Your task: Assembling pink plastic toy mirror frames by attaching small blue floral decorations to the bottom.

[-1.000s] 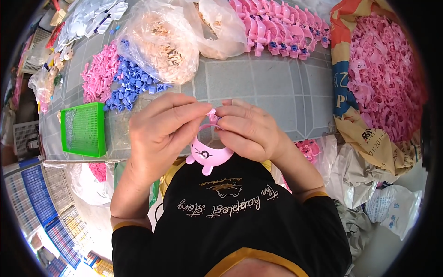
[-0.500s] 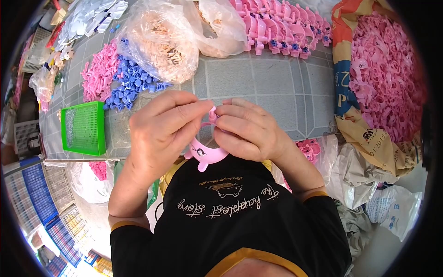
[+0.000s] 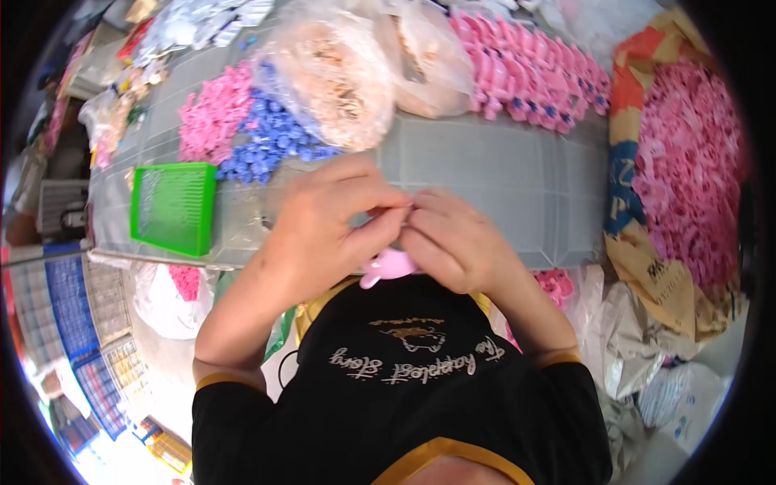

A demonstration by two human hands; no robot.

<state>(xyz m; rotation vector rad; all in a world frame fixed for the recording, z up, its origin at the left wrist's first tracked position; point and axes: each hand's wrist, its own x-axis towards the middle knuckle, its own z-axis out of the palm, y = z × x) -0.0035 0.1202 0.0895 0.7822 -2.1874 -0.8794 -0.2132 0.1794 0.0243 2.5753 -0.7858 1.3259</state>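
Close to my body, at the table's near edge, my two hands meet over a pink curved plastic piece (image 3: 390, 266) with a short rounded tab. My right hand (image 3: 457, 242) is closed round one side of it, covering most of its far part. My left hand (image 3: 333, 222) is also closed, thumb and forefinger pinched together against my right fingertips. Whatever lies in that pinch is hidden.
Beyond my hands are a pile of blue plastic parts (image 3: 271, 141), small pink parts (image 3: 214, 117), clear bags of pale pieces (image 3: 335, 81) and rows of pink pieces (image 3: 525, 69). A green tray (image 3: 208, 210) lies left; a paper sack (image 3: 622, 174) of pink pieces stands right.
The view has shifted, so the table things appear further right. My left hand has closed in over the pink piece, hiding its printed eye and ring that showed before.
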